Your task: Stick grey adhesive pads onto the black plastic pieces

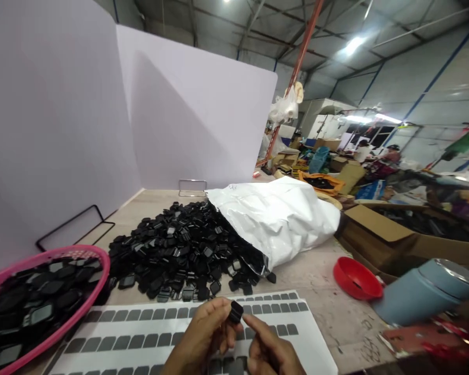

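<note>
My left hand (211, 330) pinches a small black plastic piece (236, 311) between thumb and fingers, above a white sheet (316, 338) with rows of grey rounded squares. Just right of that piece is my right hand (271, 346), its index finger stretched toward the piece's edge and its other fingers curled. Behind the sheet spreads a heap of black pieces (175, 245), which reaches into the mouth of a white plastic bag (277, 219). At the left, a pink basket (105, 260) holds more black pieces.
A red bowl (357, 278) and a blue-grey flask (422, 294) stand at the right, near an open cardboard box (379, 234). Pale panels (187, 109) rise behind the table. A wire stand (76, 224) is at the left. People sit far back.
</note>
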Demonstrator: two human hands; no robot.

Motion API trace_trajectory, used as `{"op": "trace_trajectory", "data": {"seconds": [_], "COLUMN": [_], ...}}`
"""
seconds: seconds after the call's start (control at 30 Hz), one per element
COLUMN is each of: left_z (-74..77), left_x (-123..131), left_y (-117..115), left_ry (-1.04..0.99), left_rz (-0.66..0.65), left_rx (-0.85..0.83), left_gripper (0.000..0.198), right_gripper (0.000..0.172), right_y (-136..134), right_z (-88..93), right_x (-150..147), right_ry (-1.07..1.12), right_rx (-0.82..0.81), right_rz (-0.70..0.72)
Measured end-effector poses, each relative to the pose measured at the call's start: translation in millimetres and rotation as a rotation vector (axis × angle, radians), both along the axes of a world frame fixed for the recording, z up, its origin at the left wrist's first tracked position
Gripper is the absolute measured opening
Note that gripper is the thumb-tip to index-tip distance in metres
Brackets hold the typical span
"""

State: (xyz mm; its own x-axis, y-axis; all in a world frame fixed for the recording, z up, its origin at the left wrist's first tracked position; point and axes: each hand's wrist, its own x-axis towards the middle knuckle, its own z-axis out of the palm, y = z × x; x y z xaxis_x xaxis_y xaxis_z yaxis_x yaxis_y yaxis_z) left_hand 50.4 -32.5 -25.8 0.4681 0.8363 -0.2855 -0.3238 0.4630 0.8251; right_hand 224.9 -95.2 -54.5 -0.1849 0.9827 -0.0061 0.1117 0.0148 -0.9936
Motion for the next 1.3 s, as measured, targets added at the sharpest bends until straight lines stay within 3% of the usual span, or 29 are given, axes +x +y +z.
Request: {"op": "trace_trajectory", "data": {"seconds": [0.17,0.27,0.37,0.53,0.67,0.8,0.9,1.07,1.3], "left_z": [-9.8,-15.1,-17.4,-18.0,-17.1,-13.6,-10.4,-5.3,-7.6], "left_x": [-6,-16,-23,-20,-5,15,30,46,51], "left_y": [7,11,10,4,-4,-15,-22,-23,-23], "left_ry": [-0.172,-0.165,-0.157,-0.076,-0.063,-0.064,-0.06,-0.051,-0.004], "left_rz": [-0.013,-0.004,-0.038,-0.106,-0.064,-0.065,-0.105,-0.174,-0.189], "left_rx": [-0.132,-0.137,-0.112,-0.029,-0.053,-0.11,-0.116,-0.101,-0.083], "left_gripper": [0.048,0.055,0.06,0.045,0.042,0.041,0.04,0.039,0.041], "right_gripper": [0.058,0.057,0.055,0.058,0.049,0.033,0.023,0.023,0.025], "right_y": [24,32,34,24,8,-6,-12,-17,-19], "right_z": [0.5,13.6,24.8,19.2,16.5,21.2,19.5,11.3,8.2], "right_x": [-9,-11,-13,-11,2,15,21,25,30], "right_ry": [-0.009,-0.009,0.075,0.199,0.063,-0.171,-0.288,-0.472,-0.572], "right_rx": [-0.055,-0.157,-0.258,-0.315,-0.187,0.119,0.336,0.543,0.562], "right_rz": [0.116,0.211,0.212,0.224,0.074,-0.241,-0.38,-0.401,-0.34]}}
